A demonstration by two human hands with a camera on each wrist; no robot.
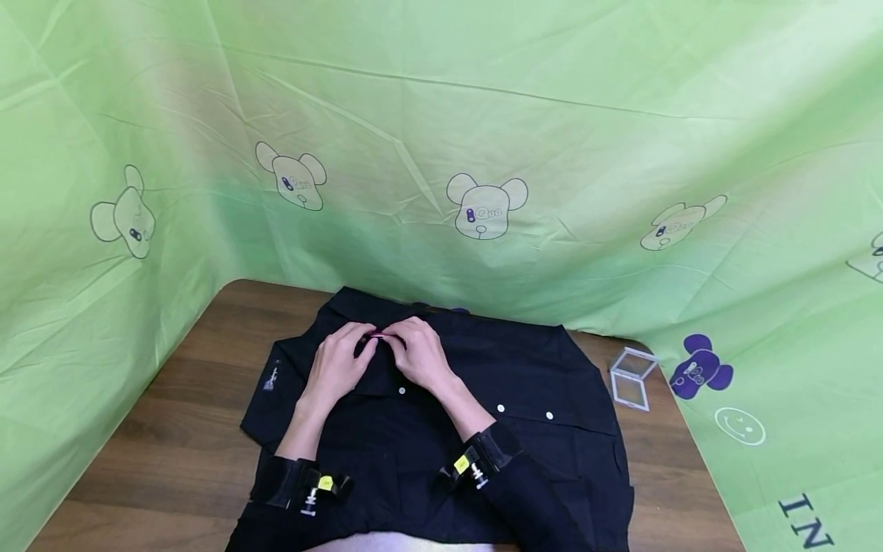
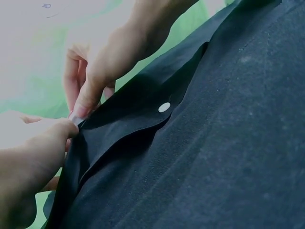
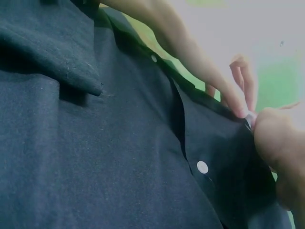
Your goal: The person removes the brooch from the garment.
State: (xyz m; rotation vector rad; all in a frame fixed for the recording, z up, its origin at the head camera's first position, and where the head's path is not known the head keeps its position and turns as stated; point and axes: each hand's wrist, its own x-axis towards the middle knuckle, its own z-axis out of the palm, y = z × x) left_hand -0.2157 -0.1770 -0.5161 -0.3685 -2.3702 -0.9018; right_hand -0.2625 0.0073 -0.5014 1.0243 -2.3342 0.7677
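A dark button-up shirt [image 1: 476,452] lies spread on the wooden table, its white buttons [image 1: 500,408] in a row across it. At the left part of that row, my left hand [image 1: 338,364] and right hand [image 1: 418,356] meet, thumbs and fingers pinching the shirt's buttoned edge. A small pale bit [image 3: 249,117] shows between the fingertips in the right wrist view, with a pinkish glint in the head view; whether it is a button I cannot tell. The wrist views show the front edge lifted, a white button [image 2: 164,107] beside the pinched spot.
An opened clear square case [image 1: 631,379] stands on the table's right side. The wooden table [image 1: 165,429] shows at left and right of the shirt. Green printed cloth [image 1: 386,153] hangs behind and along both sides. A pale emblem [image 1: 271,376] marks the shirt's left part.
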